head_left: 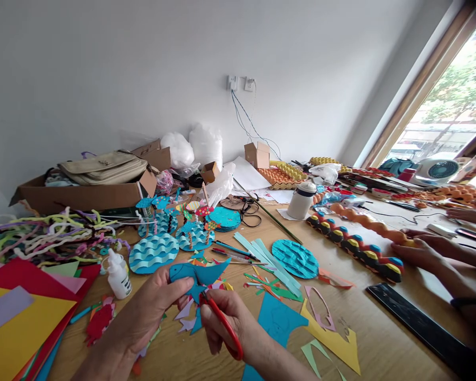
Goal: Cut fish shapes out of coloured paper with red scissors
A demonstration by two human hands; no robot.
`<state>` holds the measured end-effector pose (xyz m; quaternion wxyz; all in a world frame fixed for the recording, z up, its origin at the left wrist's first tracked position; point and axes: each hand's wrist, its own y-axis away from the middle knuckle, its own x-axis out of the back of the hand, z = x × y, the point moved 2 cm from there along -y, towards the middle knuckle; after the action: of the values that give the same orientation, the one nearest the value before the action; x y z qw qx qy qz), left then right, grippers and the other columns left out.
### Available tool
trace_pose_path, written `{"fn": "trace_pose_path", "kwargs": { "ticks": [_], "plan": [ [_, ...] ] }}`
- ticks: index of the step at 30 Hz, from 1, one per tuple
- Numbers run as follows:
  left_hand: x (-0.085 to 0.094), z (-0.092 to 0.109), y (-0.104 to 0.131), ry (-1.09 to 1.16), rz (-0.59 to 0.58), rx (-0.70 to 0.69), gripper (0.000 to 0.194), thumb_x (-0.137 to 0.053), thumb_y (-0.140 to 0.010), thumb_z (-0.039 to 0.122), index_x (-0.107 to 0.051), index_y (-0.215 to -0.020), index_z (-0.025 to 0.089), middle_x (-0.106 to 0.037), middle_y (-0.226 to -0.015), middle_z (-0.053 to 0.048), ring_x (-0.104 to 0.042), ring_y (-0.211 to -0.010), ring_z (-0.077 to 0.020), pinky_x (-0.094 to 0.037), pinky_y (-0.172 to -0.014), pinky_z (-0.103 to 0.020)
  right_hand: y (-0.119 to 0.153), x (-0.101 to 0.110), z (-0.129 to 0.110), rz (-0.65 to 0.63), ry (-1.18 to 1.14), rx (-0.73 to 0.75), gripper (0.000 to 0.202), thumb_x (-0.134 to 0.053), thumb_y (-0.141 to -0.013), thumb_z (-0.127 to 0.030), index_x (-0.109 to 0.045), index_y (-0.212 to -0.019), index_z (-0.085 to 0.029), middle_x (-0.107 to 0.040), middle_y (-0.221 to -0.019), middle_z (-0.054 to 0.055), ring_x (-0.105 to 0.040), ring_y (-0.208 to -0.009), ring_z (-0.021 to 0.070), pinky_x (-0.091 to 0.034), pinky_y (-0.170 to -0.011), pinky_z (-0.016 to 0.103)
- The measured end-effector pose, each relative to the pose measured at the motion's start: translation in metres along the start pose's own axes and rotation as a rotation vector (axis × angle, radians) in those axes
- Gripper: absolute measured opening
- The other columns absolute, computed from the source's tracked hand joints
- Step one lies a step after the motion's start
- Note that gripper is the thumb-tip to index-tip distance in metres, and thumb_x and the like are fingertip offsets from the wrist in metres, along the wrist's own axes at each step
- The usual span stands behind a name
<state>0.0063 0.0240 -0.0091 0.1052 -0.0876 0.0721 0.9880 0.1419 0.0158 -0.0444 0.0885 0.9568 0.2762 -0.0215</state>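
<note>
Between thumb and fingers my left hand [158, 293] pinches a blue paper fish cutout [200, 272], whose pointed end reaches up to the right. My right hand [230, 317] is closed around red-handled scissors [224, 325]. Their blades meet the lower edge of the blue paper, mostly hidden by my fingers. Below and around my hands lie paper scraps. A blue paper sheet with pencil lines [280, 320] rests right of my right hand. To the left stands a white glue bottle [119, 278], near a red paper cutout [99, 323].
Blue wave-covered discs [154, 253] stand beyond my hands, some carrying paper fish. Coloured paper sheets [27, 312] and pipe cleaners [55, 233] fill the left. A black ruler-like strip [416, 323] lies at right, near another person's hands [424, 251] on a painted egg-carton strip [375, 225].
</note>
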Motion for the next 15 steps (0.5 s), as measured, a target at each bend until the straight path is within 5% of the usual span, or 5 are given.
{"fn": "trace_pose_path", "kwargs": {
  "ticks": [10,15],
  "plan": [
    [0.0020,-0.0013,-0.0007,-0.018,-0.012,0.028,0.020,-0.066,-0.066,0.030,-0.054,-0.055,0.019,-0.047,-0.050,0.006,-0.038,-0.047,-0.0089,-0.036,-0.048,-0.020,-0.0006,0.0005,-0.0019,0.005,0.009,-0.002,0.050,-0.058,-0.061,-0.064,-0.038,-0.054,-0.018,-0.034,-0.040,-0.009,-0.037,-0.029,0.0029,-0.028,-0.029,0.013],
    [0.0042,0.0031,0.0005,-0.057,0.052,0.012,0.016,-0.065,-0.068,0.036,-0.062,-0.069,0.020,-0.050,-0.053,0.005,-0.041,-0.051,-0.0097,-0.038,-0.051,-0.019,-0.0026,0.0021,0.0050,-0.004,0.041,0.011,0.052,-0.054,-0.061,-0.068,-0.041,-0.058,-0.018,-0.037,-0.042,-0.009,-0.036,-0.029,0.0030,-0.031,-0.029,0.014]
  ]
}}
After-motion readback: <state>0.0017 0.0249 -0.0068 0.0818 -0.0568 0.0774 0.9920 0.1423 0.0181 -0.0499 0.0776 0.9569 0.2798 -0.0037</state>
